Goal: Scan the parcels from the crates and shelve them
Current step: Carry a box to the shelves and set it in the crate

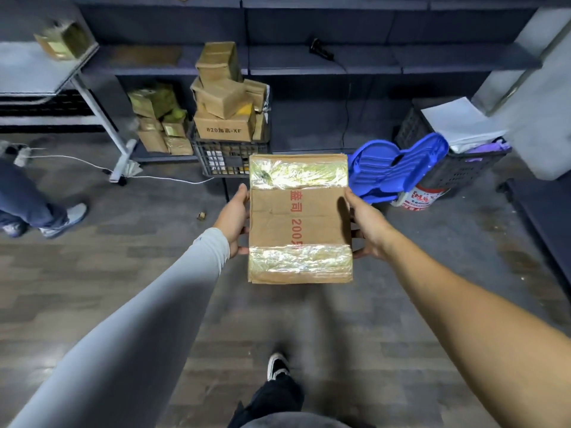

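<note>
And there's the parcel [299,219], a flat cardboard box with red print and two bands of shiny tape, held out at mid-height over the wooden floor [123,273], level and square to the camera. The left hand [234,220], on a grey-sleeved arm, clamps the box's left edge, thumb along the side, fingers [242,250] curled underneath. The right hand [367,225], arm bare, takes the right edge the same way, thumb up top, fingers tucked below and mostly hidden.

Straight ahead, just beyond the parcel, stands a dark crate [228,156] heaped with more cardboard boxes [224,103], one stamped with black print. Left of it, further taped boxes sit stacked on the low shelf [160,118]. A dark shelving unit [432,60] runs across the back, with a black scanner [321,50] lying on it, its cable hanging down. To the right, a blue plastic stool [398,168] leans against a second crate [457,171] holding white sheets. At far left, another person's legs [27,202] in jeans.
</note>
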